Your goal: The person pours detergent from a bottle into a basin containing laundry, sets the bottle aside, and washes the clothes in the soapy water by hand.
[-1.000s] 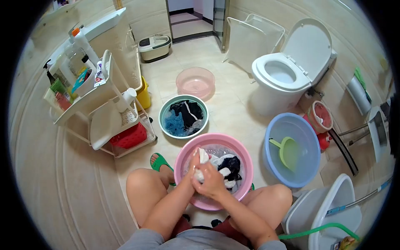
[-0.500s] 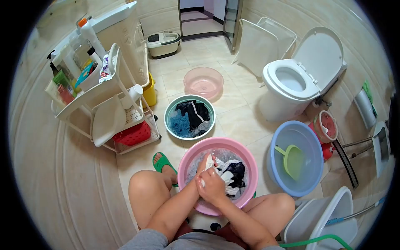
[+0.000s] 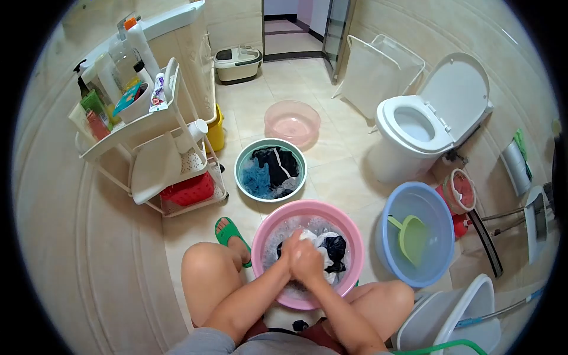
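Observation:
Over the pink basin (image 3: 258,239), my left hand (image 3: 289,244) and my right hand (image 3: 308,261) are closed together on a wet white garment (image 3: 307,235). Part of it shows just beyond my fingers; the rest is hidden between my palms. Beside my right hand lies bunched black cloth (image 3: 335,248) mixed with white fabric. Soapy water (image 3: 319,223) with foam surrounds the laundry in the basin.
A green-rimmed basin (image 3: 238,168) holds dark and blue clothes. Beyond it stands a translucent pink basin (image 3: 291,121). To the right, a blue tub (image 3: 384,236) contains water and a green dipper (image 3: 412,239). A wheeled rack (image 3: 118,145) stands left, a toilet (image 3: 408,139) right.
My hands have shifted against each other, and my right hand now sits slightly farther right. Less white cloth shows between them. The camera view has tilted slightly.

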The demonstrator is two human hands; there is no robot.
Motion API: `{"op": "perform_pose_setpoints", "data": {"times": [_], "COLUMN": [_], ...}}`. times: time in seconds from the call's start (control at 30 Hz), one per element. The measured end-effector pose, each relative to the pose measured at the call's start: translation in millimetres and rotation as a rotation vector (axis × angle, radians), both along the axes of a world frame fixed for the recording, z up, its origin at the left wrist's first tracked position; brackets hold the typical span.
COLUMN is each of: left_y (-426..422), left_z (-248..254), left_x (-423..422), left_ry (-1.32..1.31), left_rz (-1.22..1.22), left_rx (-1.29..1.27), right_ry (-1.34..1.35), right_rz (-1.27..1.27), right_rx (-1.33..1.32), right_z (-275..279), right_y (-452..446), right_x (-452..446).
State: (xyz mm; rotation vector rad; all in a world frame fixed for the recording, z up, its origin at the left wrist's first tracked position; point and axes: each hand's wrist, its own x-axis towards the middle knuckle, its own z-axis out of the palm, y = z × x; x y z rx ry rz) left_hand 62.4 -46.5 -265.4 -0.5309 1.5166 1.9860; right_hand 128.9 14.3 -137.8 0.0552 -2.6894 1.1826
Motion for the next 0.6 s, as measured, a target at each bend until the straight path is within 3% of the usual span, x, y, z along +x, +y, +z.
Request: {"op": "perform_pose_setpoints", "data": {"times": [0.07, 0.13, 0.27, 0.33, 0.37, 0.43, 0.47, 0.5, 0.53, 0.6], "left_y": [14, 17, 16, 8, 5, -2, -7, -11, -14, -20], "left_z": [65, 94, 93, 82, 84, 84, 81, 76, 62, 31], "left_x": [25, 33, 20, 7, 4, -3, -7, -10, -14, -18], "left_ry": [-0.143, -0.147, 0.004, 0.006, 0.095, 0.188, 0.126, 0.06, 0.056, -0.013], "left_rz": [0.064, 0.027, 0.169, 0.173, 0.25, 0.325, 0.372, 0.42, 0.419, 0.23], "left_rx": [0.074, 0.1, 0.352, 0.357, 0.242, 0.137, 0.134, 0.129, 0.132, 0.153], "right_ry": [-0.112, -0.213, -0.24, -0.155, -0.154, -0.176, -0.012, 0.166, 0.172, 0.174], "right_rz": [-0.274, -0.451, -0.496, -0.511, -0.513, -0.237, -0.182, -0.079, -0.008, 0.058], "right_rx": [0.005, -0.073, -0.323, -0.548, -0.546, -0.367, -0.169, -0.122, -0.117, -0.118], "right_z": [-39, -38, -50, -48, -45, -20, -20, -1, 14, 13], "right_y": [34, 59, 74, 72, 68, 49, 34, 17, -2, -13], "right_x": [-25, -37, -41, -41, -37, -26, -21, -12, 1, 12]}}
